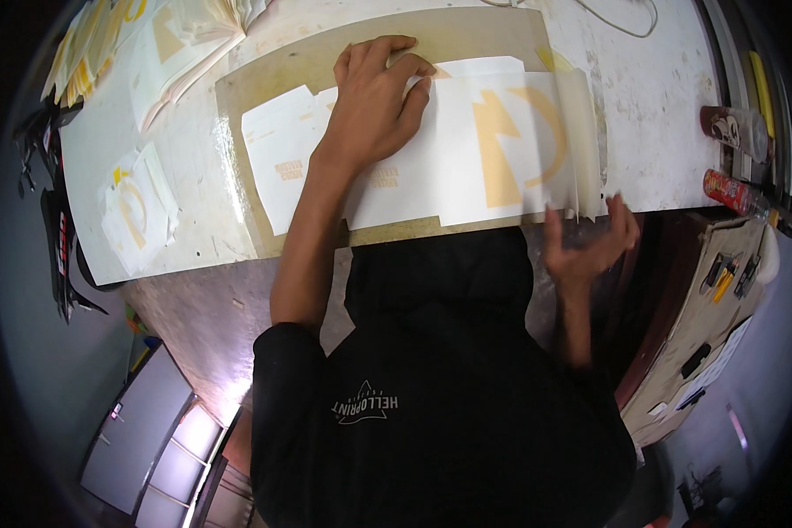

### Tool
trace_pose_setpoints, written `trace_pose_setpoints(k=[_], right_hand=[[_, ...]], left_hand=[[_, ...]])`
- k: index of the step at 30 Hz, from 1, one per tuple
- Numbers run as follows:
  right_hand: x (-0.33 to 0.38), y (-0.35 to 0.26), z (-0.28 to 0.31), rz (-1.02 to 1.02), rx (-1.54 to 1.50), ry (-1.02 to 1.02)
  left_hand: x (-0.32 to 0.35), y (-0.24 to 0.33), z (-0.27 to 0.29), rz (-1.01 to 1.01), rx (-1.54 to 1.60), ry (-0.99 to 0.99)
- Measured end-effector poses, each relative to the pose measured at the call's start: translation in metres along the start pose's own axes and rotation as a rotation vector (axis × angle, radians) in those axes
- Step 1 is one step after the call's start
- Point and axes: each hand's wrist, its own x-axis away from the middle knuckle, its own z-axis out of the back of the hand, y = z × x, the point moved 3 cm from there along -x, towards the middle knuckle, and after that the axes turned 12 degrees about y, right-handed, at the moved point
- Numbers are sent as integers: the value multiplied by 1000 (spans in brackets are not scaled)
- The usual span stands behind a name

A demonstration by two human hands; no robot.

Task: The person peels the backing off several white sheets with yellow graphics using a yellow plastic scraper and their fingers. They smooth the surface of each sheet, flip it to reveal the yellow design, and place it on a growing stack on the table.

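A white die-cut paper sheet point(458, 150) with pale orange print lies on a yellowish, worn flat board point(282, 79) at the table's front edge. Across its middle reaches my left arm; my left hand point(374, 110) rests on the sheet near its far edge, fingers bent and somewhat spread, thumb apart from them. Beneath the palm, part of the paper is hidden. My right hand point(590, 246), slightly blurred, hovers just off the table edge with thumb and fingers apart, holding nothing I can see. Close above it, a cream upright strip of layered sheets point(581, 141) borders the paper's right side.
Printed paper pieces point(136, 207) lie at the table's left, with stacked open sheets point(189, 44) behind. A cable point(629, 26) crosses the far right. Two bottles point(732, 192) are at the right edge. Below them, a brown surface point(678, 370) carries cutters point(724, 283).
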Motion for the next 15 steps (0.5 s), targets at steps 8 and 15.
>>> trace_pose_setpoints(k=[8,15], right_hand=[[22,-47,-16,459,-39,-216],[20,-48,-31,544,-100,-180]], left_hand=[[-7,-1,-7,13,10,1],[-6,-2,-10,17,11,25]])
